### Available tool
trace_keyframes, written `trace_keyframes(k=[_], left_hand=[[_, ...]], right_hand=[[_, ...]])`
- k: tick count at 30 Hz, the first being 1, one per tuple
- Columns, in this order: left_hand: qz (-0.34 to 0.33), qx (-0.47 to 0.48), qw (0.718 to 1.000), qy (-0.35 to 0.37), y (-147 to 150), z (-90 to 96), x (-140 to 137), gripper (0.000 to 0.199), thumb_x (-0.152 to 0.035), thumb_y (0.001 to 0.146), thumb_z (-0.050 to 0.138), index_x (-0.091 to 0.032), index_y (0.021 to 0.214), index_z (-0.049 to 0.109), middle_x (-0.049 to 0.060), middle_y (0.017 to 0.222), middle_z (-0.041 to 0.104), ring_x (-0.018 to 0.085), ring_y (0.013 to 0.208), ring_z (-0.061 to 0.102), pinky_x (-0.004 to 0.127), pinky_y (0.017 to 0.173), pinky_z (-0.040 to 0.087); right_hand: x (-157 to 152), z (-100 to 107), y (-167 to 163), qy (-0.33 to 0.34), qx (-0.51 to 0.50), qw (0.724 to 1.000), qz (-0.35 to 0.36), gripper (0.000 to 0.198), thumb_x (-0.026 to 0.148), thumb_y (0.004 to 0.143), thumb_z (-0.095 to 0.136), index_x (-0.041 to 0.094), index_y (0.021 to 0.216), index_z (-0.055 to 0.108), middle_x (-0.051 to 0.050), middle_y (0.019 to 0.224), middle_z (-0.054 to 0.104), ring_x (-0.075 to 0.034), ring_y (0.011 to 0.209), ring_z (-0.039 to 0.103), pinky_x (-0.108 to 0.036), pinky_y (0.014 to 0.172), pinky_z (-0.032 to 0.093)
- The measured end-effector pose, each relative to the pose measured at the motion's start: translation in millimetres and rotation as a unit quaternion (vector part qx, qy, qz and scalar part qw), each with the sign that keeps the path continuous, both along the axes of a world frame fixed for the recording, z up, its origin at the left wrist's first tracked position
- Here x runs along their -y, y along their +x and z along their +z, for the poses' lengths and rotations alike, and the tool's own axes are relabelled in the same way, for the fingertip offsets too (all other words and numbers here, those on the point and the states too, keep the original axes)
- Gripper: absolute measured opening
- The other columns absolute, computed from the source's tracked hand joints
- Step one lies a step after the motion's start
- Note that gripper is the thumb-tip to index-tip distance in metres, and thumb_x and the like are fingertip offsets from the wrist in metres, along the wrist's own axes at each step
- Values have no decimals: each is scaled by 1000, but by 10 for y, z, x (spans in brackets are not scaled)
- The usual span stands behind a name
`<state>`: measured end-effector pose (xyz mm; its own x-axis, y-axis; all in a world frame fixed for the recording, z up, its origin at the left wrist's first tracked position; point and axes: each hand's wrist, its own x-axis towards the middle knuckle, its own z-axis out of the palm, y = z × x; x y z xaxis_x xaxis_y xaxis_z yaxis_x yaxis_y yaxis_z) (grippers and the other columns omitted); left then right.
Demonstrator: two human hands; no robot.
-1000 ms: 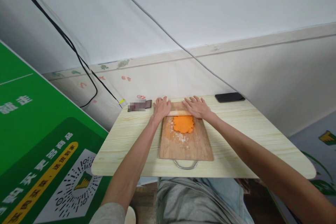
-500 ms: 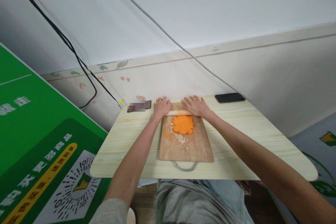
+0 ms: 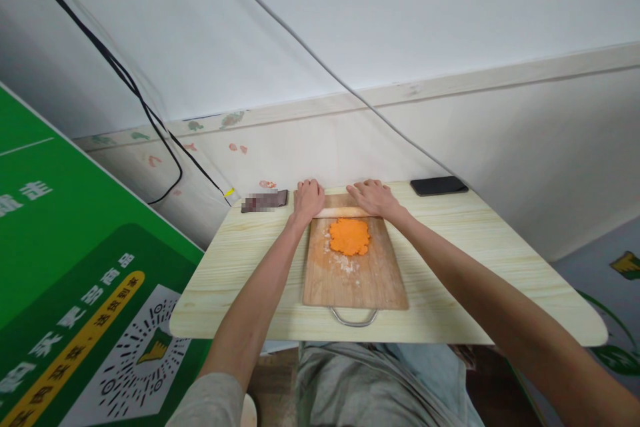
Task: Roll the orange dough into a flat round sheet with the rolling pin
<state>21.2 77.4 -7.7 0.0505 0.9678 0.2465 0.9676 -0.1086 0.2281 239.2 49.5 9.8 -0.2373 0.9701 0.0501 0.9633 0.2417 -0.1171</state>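
Note:
A wooden rolling pin (image 3: 344, 212) lies crosswise near the far end of a wooden cutting board (image 3: 356, 290). My left hand (image 3: 309, 199) is closed over the pin's left end, its fingers curled forward. Over the right end, my right hand (image 3: 373, 197) presses down and holds the pin under its palm, fingers reaching toward the wall. Just on the near side of the pin is a flat orange sheet of dough (image 3: 349, 237) with ragged edges. White flour (image 3: 345, 263) is scattered on the board around its left and near edges. Both pin ends are hidden under my hands.
The board, with a metal handle (image 3: 354, 321), rests on a pale wood-grain table (image 3: 450, 267) against the wall. A black phone (image 3: 439, 186) lies at the back right. A dark, partly blurred flat object (image 3: 283, 198) sits back left. A green sign (image 3: 100, 227) stands at left.
The rolling pin and both hands have moved slightly away from me, toward the wall. The dough has stayed in place on the board.

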Motion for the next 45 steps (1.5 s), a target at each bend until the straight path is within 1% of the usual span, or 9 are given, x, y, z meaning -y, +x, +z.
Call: trace_keyframes(k=[4, 7, 11, 17, 24, 27, 33, 40, 45], left_hand=[[-50, 4, 998, -30, -41, -50, -22, 38, -23, 111, 33, -17, 122, 68, 16, 129, 69, 27, 129, 59, 42, 113, 45], [-61, 6, 997, -44, -72, -81, 9, 38, -23, 110, 34, -19, 124, 69, 13, 131, 70, 27, 129, 59, 42, 113, 45], [-46, 11, 997, -55, -93, -100, 92, 39, -26, 109, 35, -21, 133, 65, 14, 140, 66, 31, 132, 56, 48, 112, 46], [-27, 17, 997, -71, -73, -75, 176, 45, -28, 106, 38, -23, 147, 55, 16, 150, 59, 36, 138, 51, 55, 112, 44], [-13, 27, 996, -90, -72, -70, 352, 50, -33, 107, 35, -22, 154, 50, 17, 153, 56, 36, 142, 48, 55, 116, 41], [-4, 32, 996, -83, -64, -60, 453, 52, -35, 108, 35, -21, 156, 49, 18, 154, 55, 36, 142, 47, 54, 116, 41], [-12, 31, 998, -61, -43, -38, 634, 54, -32, 107, 37, -18, 158, 46, 20, 151, 56, 35, 140, 49, 52, 113, 44], [-7, 24, 999, -29, -15, -45, 802, 49, -33, 108, 38, -19, 154, 50, 19, 143, 60, 35, 134, 52, 50, 109, 48], [-25, 32, 999, 8, -7, -97, 913, 48, -31, 109, 40, -17, 153, 51, 21, 140, 62, 35, 130, 55, 51, 107, 51]], right_hand=[[102, 30, -23, 14, 5, 1000, -13, 71, 60, 112, 16, 20, 151, 60, -23, 148, 62, -38, 137, 53, -56, 110, 42], [192, 37, -37, 33, 11, 999, -14, 68, 61, 113, 20, 20, 150, 61, -22, 147, 63, -38, 138, 53, -54, 110, 42], [276, 21, -43, 75, 13, 997, -10, 65, 59, 113, 25, 19, 148, 62, -20, 147, 63, -37, 141, 50, -54, 114, 37], [300, 15, -32, 61, 12, 998, -4, 62, 59, 113, 29, 22, 149, 63, -19, 148, 64, -37, 140, 51, -54, 113, 37], [296, 33, -39, 91, 21, 995, 24, 66, 65, 111, 29, 22, 149, 63, -19, 147, 66, -37, 139, 54, -54, 113, 37], [294, 34, -40, 94, 26, 995, 35, 68, 67, 111, 28, 23, 148, 64, -19, 145, 67, -37, 138, 56, -54, 112, 38], [266, -19, -24, 102, 28, 993, 48, 68, 67, 111, 28, 24, 149, 63, -17, 146, 68, -34, 137, 56, -50, 114, 36], [346, -43, 16, 131, 48, 987, 81, 62, 57, 114, 24, 24, 150, 63, -14, 142, 70, -32, 133, 58, -46, 111, 37], [441, -21, 44, 142, 35, 984, 100, 61, 53, 115, 22, 23, 149, 63, -13, 142, 71, -31, 134, 58, -45, 111, 37]])
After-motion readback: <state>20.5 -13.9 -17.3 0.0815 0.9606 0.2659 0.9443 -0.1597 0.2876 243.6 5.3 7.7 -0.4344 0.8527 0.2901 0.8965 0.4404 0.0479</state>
